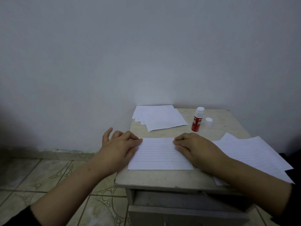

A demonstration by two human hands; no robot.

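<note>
A lined white sheet of paper (158, 154) lies flat near the front of a small worn table (162, 178). My left hand (121, 144) rests on the sheet's left edge, fingertips at its far left corner. My right hand (193, 146) lies on the sheet's right side, fingers pressing down near the far right corner. Neither hand curls round the paper. A red glue stick (197, 119) stands uncapped behind the sheet, its white cap (208, 121) beside it.
A loose pile of white sheets (158, 117) sits at the table's back left by the wall. More lined sheets (250, 152) lie at the right, overhanging the edge. A drawer (187, 204) stands slightly open below. Tiled floor (48, 176) lies to the left.
</note>
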